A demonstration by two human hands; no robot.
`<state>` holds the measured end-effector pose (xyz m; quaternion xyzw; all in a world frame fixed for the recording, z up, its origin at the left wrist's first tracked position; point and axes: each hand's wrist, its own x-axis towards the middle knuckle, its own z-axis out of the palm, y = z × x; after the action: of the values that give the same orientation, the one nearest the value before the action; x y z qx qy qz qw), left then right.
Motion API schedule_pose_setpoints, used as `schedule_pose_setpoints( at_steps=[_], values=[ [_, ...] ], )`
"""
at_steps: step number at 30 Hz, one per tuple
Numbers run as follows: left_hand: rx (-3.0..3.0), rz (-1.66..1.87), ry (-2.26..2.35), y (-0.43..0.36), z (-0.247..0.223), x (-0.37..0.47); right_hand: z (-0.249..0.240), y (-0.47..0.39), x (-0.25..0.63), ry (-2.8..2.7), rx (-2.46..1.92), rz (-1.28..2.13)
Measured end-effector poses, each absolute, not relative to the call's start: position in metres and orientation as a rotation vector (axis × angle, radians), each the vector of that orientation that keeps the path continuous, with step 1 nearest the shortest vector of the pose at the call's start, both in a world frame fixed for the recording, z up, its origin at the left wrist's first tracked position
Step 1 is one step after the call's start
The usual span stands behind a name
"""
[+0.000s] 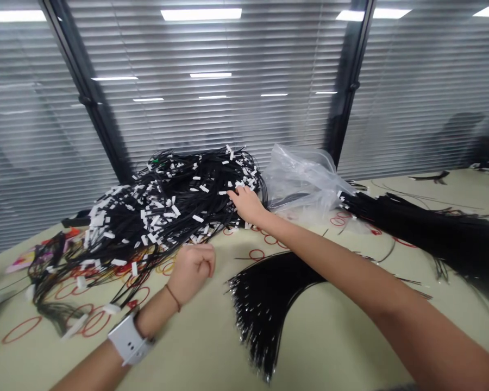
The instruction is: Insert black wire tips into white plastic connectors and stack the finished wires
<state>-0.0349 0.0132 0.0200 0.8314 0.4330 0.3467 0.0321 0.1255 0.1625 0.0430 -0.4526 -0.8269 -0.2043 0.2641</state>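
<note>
A big heap of black cables with white connectors [163, 195] lies at the back of the table. My right hand [248, 205] reaches to the heap's right edge, its thumb and fingers at the connectors and cables; whether it grips one is hard to see. In front of the heap my left hand [193, 270] is curled with fingers folded in above the table, and what it may hold is hidden. A bundle of black wires with bare, shiny ends [264, 309] fans out below my right forearm.
A clear plastic bag [301, 174] lies right of the heap. Another thick black cable bundle [424, 228] stretches along the right side. Red rubber bands [22, 329] are scattered over the pale table [342, 342]. A window with blinds [228, 65] stands behind.
</note>
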Motion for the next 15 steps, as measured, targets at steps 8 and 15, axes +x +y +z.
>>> schedule_pose_setpoints(
  at_steps=[8,15],
  values=[
    [2.552,0.990,1.498,0.017,0.012,-0.036,0.041,0.176,0.138,-2.071,-1.264,-0.544],
    [2.539,0.925,1.492,0.019,0.000,-0.023,0.046,0.163,0.119,-2.210,-0.940,-0.521]
  ],
)
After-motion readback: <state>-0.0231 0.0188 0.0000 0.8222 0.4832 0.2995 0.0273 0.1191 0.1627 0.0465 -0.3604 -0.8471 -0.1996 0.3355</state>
